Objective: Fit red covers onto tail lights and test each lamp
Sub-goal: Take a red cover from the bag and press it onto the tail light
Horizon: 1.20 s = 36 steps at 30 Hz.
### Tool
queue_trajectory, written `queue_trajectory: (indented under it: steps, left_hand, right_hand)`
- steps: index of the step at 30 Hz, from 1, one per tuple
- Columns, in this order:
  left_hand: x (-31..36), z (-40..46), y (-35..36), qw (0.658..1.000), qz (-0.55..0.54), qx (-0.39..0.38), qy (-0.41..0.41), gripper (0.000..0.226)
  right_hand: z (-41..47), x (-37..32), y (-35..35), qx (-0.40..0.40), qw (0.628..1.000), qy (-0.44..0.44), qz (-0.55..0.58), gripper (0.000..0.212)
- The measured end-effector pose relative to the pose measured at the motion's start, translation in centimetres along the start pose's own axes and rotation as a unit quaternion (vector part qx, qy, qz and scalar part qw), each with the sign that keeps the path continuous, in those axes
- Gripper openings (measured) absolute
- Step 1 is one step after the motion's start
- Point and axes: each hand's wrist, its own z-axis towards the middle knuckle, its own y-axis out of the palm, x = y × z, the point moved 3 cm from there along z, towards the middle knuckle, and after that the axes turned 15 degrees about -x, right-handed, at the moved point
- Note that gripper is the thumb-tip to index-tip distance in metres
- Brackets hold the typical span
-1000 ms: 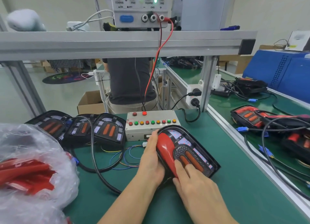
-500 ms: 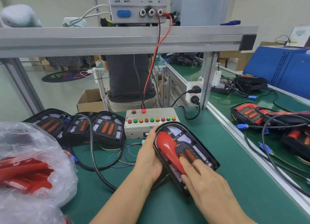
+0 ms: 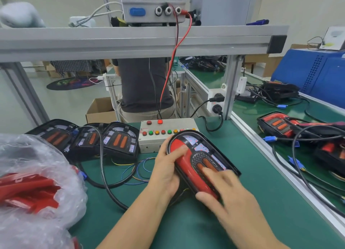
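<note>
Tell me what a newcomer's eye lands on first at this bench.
Both hands at centre: the left hand grips the tail light and the right hand presses its red cover. Behind it sits a button box; at far left, a plastic bag of red covers.

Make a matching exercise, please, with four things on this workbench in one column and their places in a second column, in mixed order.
Things:
1. red cover
2. plastic bag
3. button box
4. power supply

Places:
A. on the shelf above the bench
B. at the near left of the bench, holding red parts
C. on the tail light under both hands
D. on the green mat behind that tail light

Pairs: 1-C, 2-B, 3-D, 4-A
</note>
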Motion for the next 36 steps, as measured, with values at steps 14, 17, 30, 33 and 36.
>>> queue_trajectory:
  steps: [14,17,30,33,36]
  left_hand:
    - [1.6,-1.4,0.9,0.999,0.038,-0.03,0.004,0.051]
    - [1.6,-1.6,0.7,0.998,0.046,-0.038,-0.006,0.044]
    - [0.6,-1.3,-0.1,0.998,0.035,0.033,-0.041,0.045]
    - [0.4,-1.0,-0.2,0.996,0.048,0.046,-0.054,0.032]
    - [0.3,-0.8,0.2,0.992,0.084,0.052,-0.082,0.024]
  right_hand:
    - [0.3,0.5,3.0,-0.158,0.676,0.18,0.697,0.062]
    - [0.0,0.6,2.9,-0.176,0.683,0.182,0.685,0.061]
    - [-0.2,0.1,2.5,-0.146,0.747,0.197,0.619,0.05]
    - [-0.4,0.2,3.0,-0.127,0.756,0.216,0.605,0.033]
    - [-0.4,0.2,3.4,-0.121,0.751,0.231,0.607,0.035]
